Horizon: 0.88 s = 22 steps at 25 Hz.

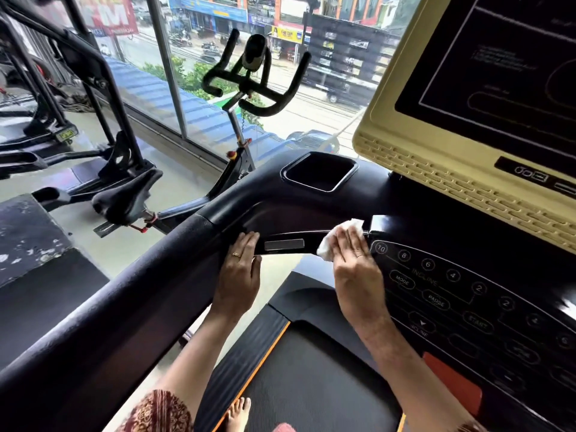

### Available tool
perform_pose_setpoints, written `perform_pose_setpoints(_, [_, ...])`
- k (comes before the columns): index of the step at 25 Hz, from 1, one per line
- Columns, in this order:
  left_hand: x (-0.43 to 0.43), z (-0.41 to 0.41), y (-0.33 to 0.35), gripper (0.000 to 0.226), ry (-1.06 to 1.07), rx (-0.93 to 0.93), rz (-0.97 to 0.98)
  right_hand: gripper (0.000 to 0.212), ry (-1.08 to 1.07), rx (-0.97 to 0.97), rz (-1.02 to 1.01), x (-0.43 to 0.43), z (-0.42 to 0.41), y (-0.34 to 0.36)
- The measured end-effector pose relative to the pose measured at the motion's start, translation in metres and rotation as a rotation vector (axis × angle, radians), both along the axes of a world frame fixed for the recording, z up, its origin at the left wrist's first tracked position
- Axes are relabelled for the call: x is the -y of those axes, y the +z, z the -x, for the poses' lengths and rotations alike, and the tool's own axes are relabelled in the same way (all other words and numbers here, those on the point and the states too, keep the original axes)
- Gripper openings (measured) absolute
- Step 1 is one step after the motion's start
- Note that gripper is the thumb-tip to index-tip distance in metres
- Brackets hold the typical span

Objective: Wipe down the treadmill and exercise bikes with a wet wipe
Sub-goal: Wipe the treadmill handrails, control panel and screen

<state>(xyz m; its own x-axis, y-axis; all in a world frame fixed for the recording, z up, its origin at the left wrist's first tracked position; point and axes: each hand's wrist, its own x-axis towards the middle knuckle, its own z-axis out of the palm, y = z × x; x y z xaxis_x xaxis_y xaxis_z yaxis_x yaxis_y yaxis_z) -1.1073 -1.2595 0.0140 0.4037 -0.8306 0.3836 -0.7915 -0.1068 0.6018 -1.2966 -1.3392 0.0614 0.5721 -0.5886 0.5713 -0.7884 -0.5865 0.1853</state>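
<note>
Head view, exercise bike left of treadmill, wipe under right hand

Handrail blocks left; console right; gap between.

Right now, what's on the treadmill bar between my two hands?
Head view: a silver plate set in the black bar, between left hand and right hand's wet wipe.

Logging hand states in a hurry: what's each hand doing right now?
Left hand: open, fingers flat on the treadmill grip bar.
Right hand: open, pressing the wet wipe flat against that bar.
</note>
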Motion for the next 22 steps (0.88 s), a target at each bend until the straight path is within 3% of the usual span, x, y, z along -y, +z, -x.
perform_pose_setpoints(3, [0.001,0.000,0.004,0.052,0.009,0.013,-0.061,0.046,0.051,-0.012,-0.003,-0.001,-0.025,-0.010])
perform_pose_setpoints(8, [-0.011,-0.026,0.022,0.053,-0.041,0.305,-0.147,0.047,0.257,-0.085,-0.067,-0.012,-0.085,-0.029])
perform_pose_setpoints(15, [-0.036,-0.090,0.042,0.058,0.000,0.466,-0.225,0.045,0.379,-0.020,-0.146,-0.051,-0.140,-0.062])
perform_pose_setpoints(18, [-0.043,-0.108,0.039,0.062,-0.089,0.469,-0.263,0.052,0.174,0.014,-0.078,-0.036,-0.120,-0.067])
perform_pose_setpoints(20, [-0.044,-0.108,0.041,0.063,-0.114,0.476,-0.268,0.053,-0.061,0.134,-0.089,-0.029,-0.115,-0.053])
perform_pose_setpoints(22, [-0.044,-0.106,0.043,0.062,-0.124,0.466,-0.264,0.050,-0.134,0.252,-0.107,-0.036,-0.130,-0.049])
